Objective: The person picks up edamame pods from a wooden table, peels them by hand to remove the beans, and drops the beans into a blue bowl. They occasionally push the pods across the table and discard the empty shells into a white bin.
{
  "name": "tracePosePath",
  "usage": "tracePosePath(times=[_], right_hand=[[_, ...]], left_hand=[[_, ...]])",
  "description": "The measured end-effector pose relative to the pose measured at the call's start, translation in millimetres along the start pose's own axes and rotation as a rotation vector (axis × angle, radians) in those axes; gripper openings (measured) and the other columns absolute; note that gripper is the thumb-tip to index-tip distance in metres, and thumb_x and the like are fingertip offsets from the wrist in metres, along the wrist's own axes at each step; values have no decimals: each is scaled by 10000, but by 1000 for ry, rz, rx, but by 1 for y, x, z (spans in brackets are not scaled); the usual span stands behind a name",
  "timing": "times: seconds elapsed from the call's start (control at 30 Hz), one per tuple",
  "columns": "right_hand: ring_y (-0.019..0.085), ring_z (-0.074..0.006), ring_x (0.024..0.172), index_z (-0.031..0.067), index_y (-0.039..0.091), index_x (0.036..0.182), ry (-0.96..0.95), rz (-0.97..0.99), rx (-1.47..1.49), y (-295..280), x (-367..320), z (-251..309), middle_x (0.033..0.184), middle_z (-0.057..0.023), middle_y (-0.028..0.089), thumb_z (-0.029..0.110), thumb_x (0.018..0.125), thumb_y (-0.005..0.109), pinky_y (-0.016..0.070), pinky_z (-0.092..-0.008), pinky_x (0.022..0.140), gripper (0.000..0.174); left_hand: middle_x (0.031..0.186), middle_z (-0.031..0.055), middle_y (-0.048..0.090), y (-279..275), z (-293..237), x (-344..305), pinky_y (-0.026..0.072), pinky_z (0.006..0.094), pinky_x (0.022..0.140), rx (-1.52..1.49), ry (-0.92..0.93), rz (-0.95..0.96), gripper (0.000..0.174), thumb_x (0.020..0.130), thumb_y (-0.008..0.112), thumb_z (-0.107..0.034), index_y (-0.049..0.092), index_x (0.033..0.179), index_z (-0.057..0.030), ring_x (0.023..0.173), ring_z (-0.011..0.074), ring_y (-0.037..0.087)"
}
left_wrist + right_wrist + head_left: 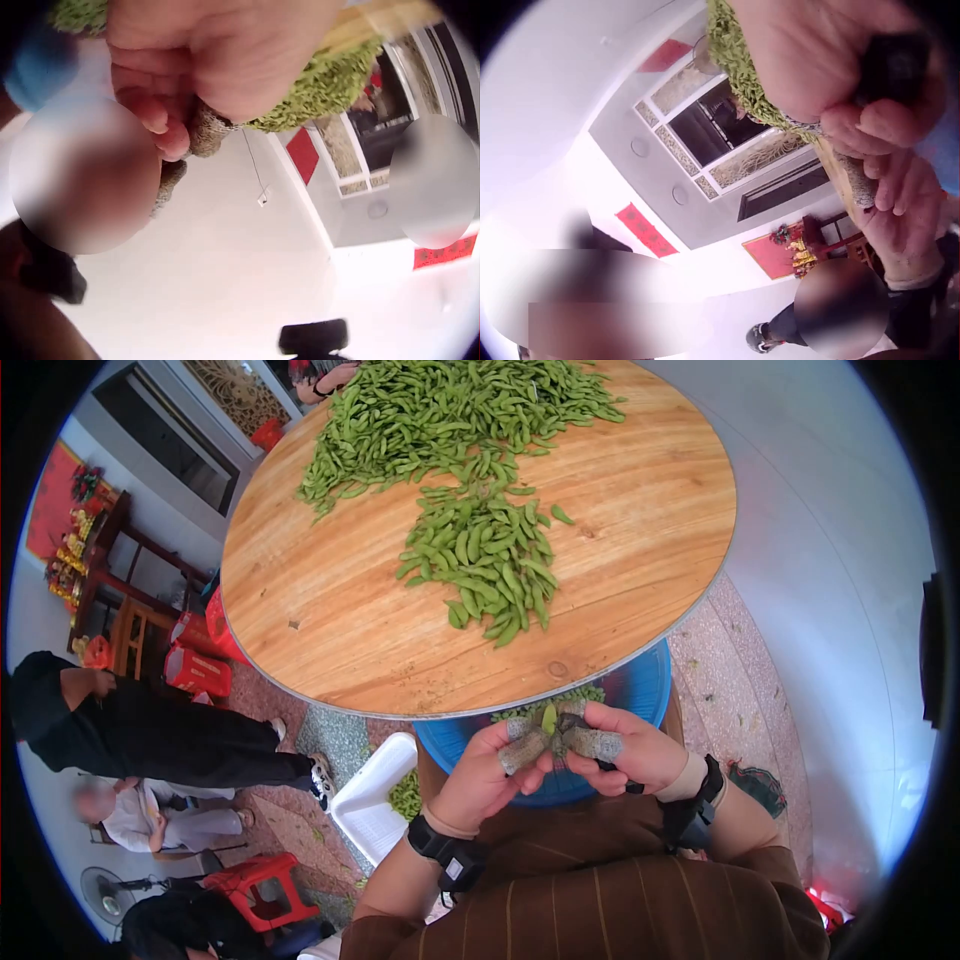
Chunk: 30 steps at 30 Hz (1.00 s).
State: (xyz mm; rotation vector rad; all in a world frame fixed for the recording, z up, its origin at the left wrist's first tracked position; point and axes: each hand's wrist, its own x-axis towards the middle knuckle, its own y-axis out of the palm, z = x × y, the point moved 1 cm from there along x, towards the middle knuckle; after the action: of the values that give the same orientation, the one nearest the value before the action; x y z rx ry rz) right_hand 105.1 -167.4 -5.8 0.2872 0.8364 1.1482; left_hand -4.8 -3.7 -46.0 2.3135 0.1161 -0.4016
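Note:
Both hands meet over a blue basin (650, 695), just beyond the near edge of the table. My left hand (485, 775) pinches a green soybean pod (549, 718) that points up between the fingertips. My right hand (645, 752) has its thumb and forefinger curled in against the same pod from the other side. Grey knitted covers (594, 743) sheathe the thumbs and forefingers. A small black object (894, 67) lies in the right palm. Shelled green beans (585, 695) show in the basin behind the fingers. In the left wrist view the pod is hidden by the hand.
A round wooden table (340, 630) bears a small pile of pods (490, 555) nearby and a large heap (420, 430) behind. A white tub (360, 805) with pods stands left of the basin. People, a red stool (265, 885) and red boxes (198, 670) are farther left.

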Motion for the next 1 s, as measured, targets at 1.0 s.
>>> tracePosePath(times=[1.0], right_hand=[[431,-40,478,63,516,1215,-89,14,-110,-17,-1,-15,711,9,528,169,942,529,340,-188,425,293]], left_hand=[[736,38,604,5,-8,-12,409,231,515,180,-127,-47,181,945,538,-185,618,928,-24,575,103,538]])
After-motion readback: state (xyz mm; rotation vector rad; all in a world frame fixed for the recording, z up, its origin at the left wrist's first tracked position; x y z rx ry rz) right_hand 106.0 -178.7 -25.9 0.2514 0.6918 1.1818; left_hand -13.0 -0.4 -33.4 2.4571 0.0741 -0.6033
